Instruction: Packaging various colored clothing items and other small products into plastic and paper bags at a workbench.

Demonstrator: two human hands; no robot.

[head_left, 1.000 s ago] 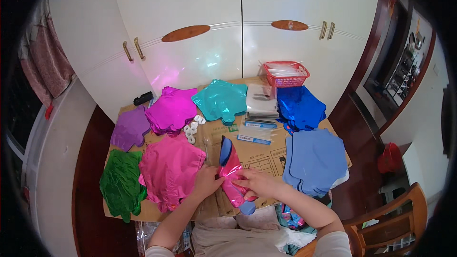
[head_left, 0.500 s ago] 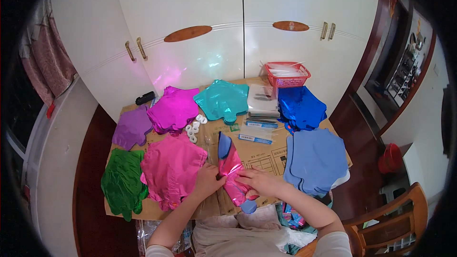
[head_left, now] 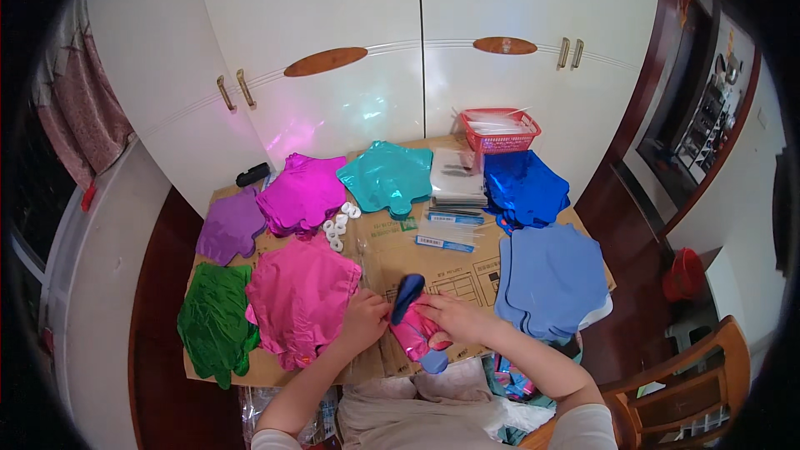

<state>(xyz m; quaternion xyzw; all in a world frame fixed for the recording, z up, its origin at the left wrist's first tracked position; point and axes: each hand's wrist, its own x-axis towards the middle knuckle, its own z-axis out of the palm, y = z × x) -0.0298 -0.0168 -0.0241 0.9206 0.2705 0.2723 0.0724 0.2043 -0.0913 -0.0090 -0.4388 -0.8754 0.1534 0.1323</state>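
Observation:
A folded pink and blue foil balloon (head_left: 410, 338) lies on the cardboard in front of me, its dark blue end (head_left: 407, 296) doubled over at the top and a light blue tab (head_left: 434, 362) at the bottom. My left hand (head_left: 365, 318) is closed at its left edge, fingertips partly hidden. Across its right side my right hand (head_left: 457, 317) presses with bent fingers, gripping the fold. Close by my left hand sits a stack of flat pink foil balloons (head_left: 304, 296). Beyond my right hand rests a pile of light blue ones (head_left: 554, 275).
Flat foil balloon stacks in green (head_left: 215, 317), purple (head_left: 231, 225), magenta (head_left: 302, 192), teal (head_left: 387, 175) and dark blue (head_left: 525, 187) surround the cardboard. White rings (head_left: 336, 237), clear bags (head_left: 457, 179) and a red basket (head_left: 503, 135) stand behind. A wooden chair (head_left: 692, 392) is at right.
The upper end of the pink and blue foil balloon has been folded down toward me, making the bundle shorter. Both hands stay beside it.

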